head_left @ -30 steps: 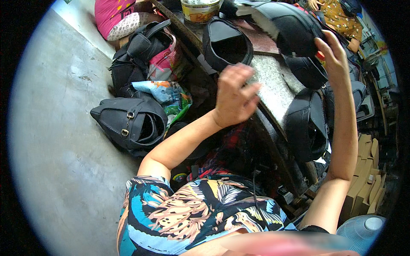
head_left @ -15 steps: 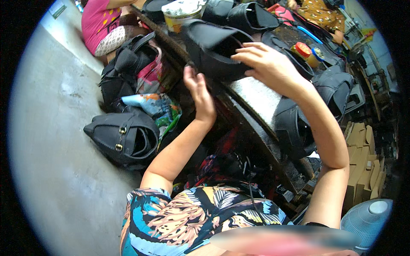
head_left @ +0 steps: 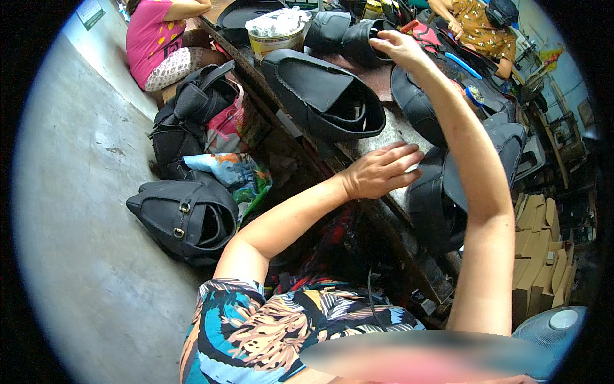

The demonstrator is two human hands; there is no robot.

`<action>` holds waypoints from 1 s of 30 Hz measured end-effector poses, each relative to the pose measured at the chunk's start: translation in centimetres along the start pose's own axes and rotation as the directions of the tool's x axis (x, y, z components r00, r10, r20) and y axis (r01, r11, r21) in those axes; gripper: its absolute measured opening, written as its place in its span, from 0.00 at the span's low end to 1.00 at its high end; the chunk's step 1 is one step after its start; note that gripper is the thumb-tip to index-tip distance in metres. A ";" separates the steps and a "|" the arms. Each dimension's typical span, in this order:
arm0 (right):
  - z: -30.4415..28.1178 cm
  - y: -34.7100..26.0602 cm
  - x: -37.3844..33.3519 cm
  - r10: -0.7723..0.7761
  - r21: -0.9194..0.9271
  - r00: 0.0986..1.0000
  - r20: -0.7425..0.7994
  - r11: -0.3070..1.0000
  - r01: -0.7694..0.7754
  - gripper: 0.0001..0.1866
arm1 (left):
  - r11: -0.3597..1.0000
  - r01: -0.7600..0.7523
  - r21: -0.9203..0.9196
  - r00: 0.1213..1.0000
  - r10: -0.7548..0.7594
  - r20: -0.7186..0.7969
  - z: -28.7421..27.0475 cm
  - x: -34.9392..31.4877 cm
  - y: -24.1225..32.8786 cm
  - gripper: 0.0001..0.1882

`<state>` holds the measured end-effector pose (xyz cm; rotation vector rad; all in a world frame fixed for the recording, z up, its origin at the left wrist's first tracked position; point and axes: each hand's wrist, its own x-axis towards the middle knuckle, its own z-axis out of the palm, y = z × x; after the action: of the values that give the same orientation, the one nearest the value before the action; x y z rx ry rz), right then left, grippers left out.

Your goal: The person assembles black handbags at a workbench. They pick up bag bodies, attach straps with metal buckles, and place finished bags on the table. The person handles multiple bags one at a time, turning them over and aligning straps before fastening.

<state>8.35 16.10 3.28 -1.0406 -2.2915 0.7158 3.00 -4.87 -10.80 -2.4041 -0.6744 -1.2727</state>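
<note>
In front of me, a hollow black leather-like piece (head_left: 307,83), pointed at one end and wide-mouthed at the other, lies on the worktable (head_left: 387,137). Just to its near right is my left hand (head_left: 384,169), fingers stretched out low over the pale tabletop. My right hand (head_left: 403,50) reaches far across the table. Its spread fingers are at the rim of another black piece (head_left: 364,45); whether they grip it is hard to see. My right forearm partly covers more black pieces (head_left: 416,102) on the right side.
A tub (head_left: 275,38) with white material stands at the back. On the floor at left are a black piece with gold-coloured hardware (head_left: 185,217) and a colourful bag (head_left: 240,176). Cardboard (head_left: 537,249) and a fan (head_left: 556,336) are at right. Two people (head_left: 150,41) sit across the table.
The near black piece, tilted up between my hands before, now lies on the table. My left hand moved right over the tabletop; my right hand moved away to the far black piece.
</note>
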 end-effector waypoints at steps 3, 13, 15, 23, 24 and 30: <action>2.6 2.1 1.4 0.080 -0.149 0.997 -0.009 0.986 -0.080 0.44 | 0.988 0.147 -0.048 0.989 -0.145 0.042 1.3 0.1 -0.6 0.20; -9.6 4.4 -2.5 0.064 0.476 0.973 -0.222 0.878 0.051 0.17 | 0.925 0.353 -0.140 0.935 -0.347 0.070 2.5 -0.7 -0.7 0.29; -12.8 3.3 -4.5 0.057 0.497 0.961 -0.270 0.863 0.089 0.21 | 0.925 0.360 -0.118 0.932 -0.351 0.089 2.3 -0.7 -0.6 0.27; -16.6 -0.6 -16.1 -0.147 -0.194 0.983 -0.112 0.973 0.124 0.18 | 0.920 0.377 -0.107 0.924 -0.365 0.117 2.1 -1.0 -0.8 0.26; -16.6 -1.1 -17.3 -0.161 -0.302 0.986 -0.037 0.943 0.142 0.18 | 0.922 0.373 -0.102 0.925 -0.361 0.116 2.1 -1.0 -0.8 0.26; -14.5 -0.7 -19.6 -0.042 -0.614 0.987 0.156 0.778 0.130 0.18 | 0.922 0.377 -0.085 0.924 -0.369 0.097 2.4 -1.0 -0.9 0.25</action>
<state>28.50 3.93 9.66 -1.1726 -2.7563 -0.0495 3.67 -3.17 -12.84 -2.5002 -1.1641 -1.3870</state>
